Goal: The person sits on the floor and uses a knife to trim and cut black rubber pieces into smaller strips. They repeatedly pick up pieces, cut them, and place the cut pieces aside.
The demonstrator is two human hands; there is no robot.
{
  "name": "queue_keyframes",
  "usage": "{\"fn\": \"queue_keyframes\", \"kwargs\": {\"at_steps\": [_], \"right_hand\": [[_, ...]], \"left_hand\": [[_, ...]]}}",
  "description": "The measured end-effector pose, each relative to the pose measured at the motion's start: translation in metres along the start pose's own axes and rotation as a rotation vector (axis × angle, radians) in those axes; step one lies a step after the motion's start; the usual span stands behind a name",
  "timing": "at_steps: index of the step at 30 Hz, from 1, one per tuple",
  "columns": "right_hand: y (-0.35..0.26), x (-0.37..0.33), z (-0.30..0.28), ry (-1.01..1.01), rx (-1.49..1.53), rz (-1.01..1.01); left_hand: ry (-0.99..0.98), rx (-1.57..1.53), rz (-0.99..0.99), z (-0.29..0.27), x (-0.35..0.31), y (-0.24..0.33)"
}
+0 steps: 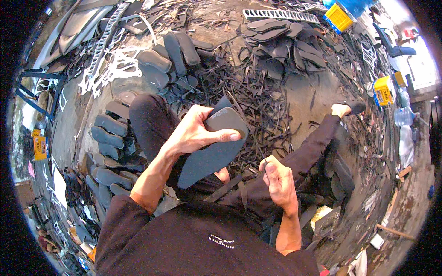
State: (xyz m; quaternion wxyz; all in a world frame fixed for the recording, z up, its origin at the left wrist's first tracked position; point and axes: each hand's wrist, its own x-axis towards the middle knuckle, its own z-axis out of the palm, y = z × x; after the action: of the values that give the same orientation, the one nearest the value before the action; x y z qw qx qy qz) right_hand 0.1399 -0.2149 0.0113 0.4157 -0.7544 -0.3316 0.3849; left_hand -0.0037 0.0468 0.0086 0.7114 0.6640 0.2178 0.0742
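My left hand [195, 131] grips a grey shoe sole [209, 161], its thumb pressed flat across the upper face near the rounded end. The sole is tilted, with its broad end toward my lap. My right hand [279, 183] is closed in a fist, lower and to the right. From its fingers a thin dark strip [258, 146] runs up to the sole's right edge; whether it is a blade or a cut-off sliver I cannot tell. Between my legs lies a heap of dark trimmings [258, 99].
Dark soles are piled at the far left [175, 53], far right [294, 41] and beside my left leg [110, 133]. White perforated offcuts [113, 69] lie behind. Yellow boxes [382, 91] and a clear plastic bottle [404, 116] stand at right. My legs are bent around the scraps.
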Motion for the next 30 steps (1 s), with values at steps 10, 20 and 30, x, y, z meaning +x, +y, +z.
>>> {"fn": "queue_keyframes", "kwargs": {"at_steps": [10,20,30], "right_hand": [[0.012,0.038,0.015,-0.177,0.211,0.065],[0.04,0.032,0.026,-0.034,0.625,0.181],[-0.02,0.05,0.057,0.142,0.617,-0.12]], "left_hand": [[-0.675,0.276,0.162,0.063,-0.023,-0.014],[0.773,-0.715,0.035,0.002,-0.006,-0.052],[0.415,-1.111,-0.178,0.057,-0.028,-0.061]]}}
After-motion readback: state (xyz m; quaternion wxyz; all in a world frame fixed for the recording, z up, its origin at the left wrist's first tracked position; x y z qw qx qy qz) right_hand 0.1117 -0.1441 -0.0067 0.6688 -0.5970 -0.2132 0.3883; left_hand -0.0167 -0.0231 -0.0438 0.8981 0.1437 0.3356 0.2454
